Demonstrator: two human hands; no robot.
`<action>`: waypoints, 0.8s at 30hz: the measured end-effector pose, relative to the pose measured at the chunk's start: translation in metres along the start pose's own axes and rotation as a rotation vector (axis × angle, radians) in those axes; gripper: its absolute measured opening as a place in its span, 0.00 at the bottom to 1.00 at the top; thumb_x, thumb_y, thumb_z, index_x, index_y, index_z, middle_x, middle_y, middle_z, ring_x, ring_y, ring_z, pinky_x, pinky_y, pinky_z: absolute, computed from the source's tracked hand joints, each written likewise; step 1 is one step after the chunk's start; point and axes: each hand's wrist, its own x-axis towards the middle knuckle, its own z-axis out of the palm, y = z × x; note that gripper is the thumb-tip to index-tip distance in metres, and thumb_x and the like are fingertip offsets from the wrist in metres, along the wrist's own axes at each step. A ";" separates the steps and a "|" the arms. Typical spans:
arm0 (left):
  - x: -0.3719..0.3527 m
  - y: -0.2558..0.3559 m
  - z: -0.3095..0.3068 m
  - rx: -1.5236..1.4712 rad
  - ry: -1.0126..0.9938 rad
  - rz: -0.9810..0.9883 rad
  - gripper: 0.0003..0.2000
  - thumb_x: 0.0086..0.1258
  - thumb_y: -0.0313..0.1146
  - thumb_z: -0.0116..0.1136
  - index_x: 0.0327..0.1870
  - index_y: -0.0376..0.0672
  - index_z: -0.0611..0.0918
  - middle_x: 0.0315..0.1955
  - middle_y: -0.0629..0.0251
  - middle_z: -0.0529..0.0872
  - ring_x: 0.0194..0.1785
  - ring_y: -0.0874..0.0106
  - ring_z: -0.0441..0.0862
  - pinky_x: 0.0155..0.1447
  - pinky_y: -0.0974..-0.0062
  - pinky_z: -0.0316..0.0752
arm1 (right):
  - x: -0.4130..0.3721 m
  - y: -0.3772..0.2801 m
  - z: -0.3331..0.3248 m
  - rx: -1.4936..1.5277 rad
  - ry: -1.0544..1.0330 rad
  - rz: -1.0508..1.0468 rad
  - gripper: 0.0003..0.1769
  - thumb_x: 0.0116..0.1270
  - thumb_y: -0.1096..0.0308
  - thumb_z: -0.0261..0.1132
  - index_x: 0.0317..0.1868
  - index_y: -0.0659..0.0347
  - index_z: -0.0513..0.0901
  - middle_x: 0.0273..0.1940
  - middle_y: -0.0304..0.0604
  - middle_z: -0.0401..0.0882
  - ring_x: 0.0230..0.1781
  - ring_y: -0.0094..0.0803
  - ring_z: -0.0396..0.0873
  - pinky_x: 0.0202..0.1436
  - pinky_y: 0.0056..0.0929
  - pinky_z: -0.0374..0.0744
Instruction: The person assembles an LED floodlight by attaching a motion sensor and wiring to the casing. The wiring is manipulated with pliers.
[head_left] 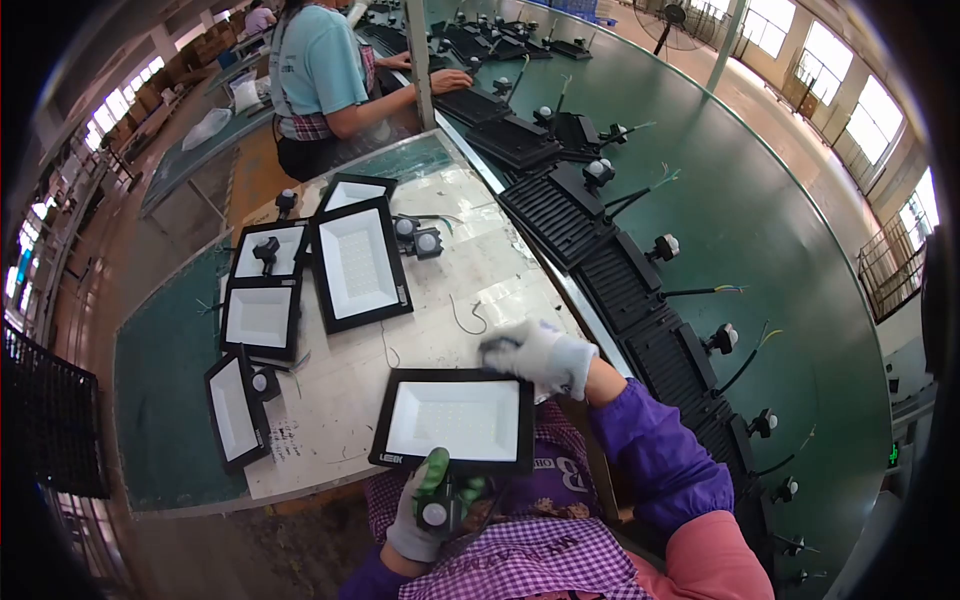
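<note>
A black-framed LED floodlight with a white inner face is tilted up in front of me. My left hand, in a grey-white glove with green fingers, grips its lower edge, thumb on the front. A small black motion sensor with a white dome shows beside that hand. My right hand, in a white glove, hovers by the floodlight's upper right corner. Motion blur smears its dark fingertips, so I cannot make out whether they hold anything or touch the frame.
On the white-topped worktable lie several more floodlights, some with sensors, and loose wires. To the right, a green conveyor carries a row of black floodlights, backs up, cables sticking out. A co-worker stands at the far end beside a metal post.
</note>
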 end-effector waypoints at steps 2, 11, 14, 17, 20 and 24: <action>0.003 -0.007 0.007 0.074 0.091 0.078 0.16 0.73 0.38 0.57 0.52 0.33 0.79 0.36 0.55 0.87 0.34 0.71 0.86 0.36 0.77 0.82 | -0.007 0.014 0.000 0.012 0.364 -0.097 0.24 0.64 0.55 0.62 0.55 0.64 0.79 0.43 0.55 0.82 0.39 0.41 0.82 0.44 0.33 0.79; 0.001 -0.018 0.024 0.446 0.170 0.147 0.15 0.75 0.34 0.53 0.53 0.31 0.78 0.41 0.53 0.86 0.42 0.70 0.85 0.46 0.73 0.81 | -0.129 0.048 0.036 0.803 -0.180 0.364 0.12 0.72 0.62 0.58 0.42 0.64 0.80 0.27 0.37 0.76 0.26 0.22 0.76 0.27 0.20 0.74; 0.001 -0.023 0.020 0.374 0.164 0.154 0.15 0.75 0.33 0.53 0.54 0.30 0.77 0.41 0.53 0.86 0.41 0.69 0.85 0.47 0.72 0.81 | -0.145 0.053 0.064 1.084 -0.225 0.417 0.13 0.66 0.65 0.63 0.46 0.65 0.78 0.33 0.39 0.78 0.27 0.23 0.78 0.27 0.19 0.75; 0.004 -0.029 0.012 0.327 0.155 0.137 0.15 0.74 0.32 0.54 0.55 0.30 0.76 0.41 0.52 0.86 0.41 0.68 0.85 0.47 0.71 0.81 | -0.152 0.062 0.079 1.170 -0.216 0.361 0.17 0.62 0.64 0.67 0.48 0.64 0.77 0.36 0.40 0.79 0.28 0.26 0.79 0.31 0.22 0.77; 0.005 -0.032 0.012 0.316 0.146 0.166 0.16 0.74 0.32 0.54 0.55 0.29 0.76 0.42 0.52 0.85 0.41 0.67 0.85 0.47 0.71 0.81 | -0.148 0.075 0.085 0.814 -0.092 -0.035 0.17 0.64 0.63 0.66 0.49 0.63 0.77 0.35 0.41 0.79 0.28 0.29 0.79 0.31 0.23 0.77; 0.002 -0.034 0.013 0.351 0.093 0.209 0.18 0.75 0.35 0.52 0.56 0.29 0.75 0.43 0.51 0.84 0.42 0.68 0.85 0.46 0.71 0.82 | -0.144 0.073 0.094 0.229 0.160 -0.405 0.13 0.70 0.63 0.60 0.48 0.63 0.77 0.31 0.40 0.80 0.24 0.26 0.79 0.25 0.19 0.75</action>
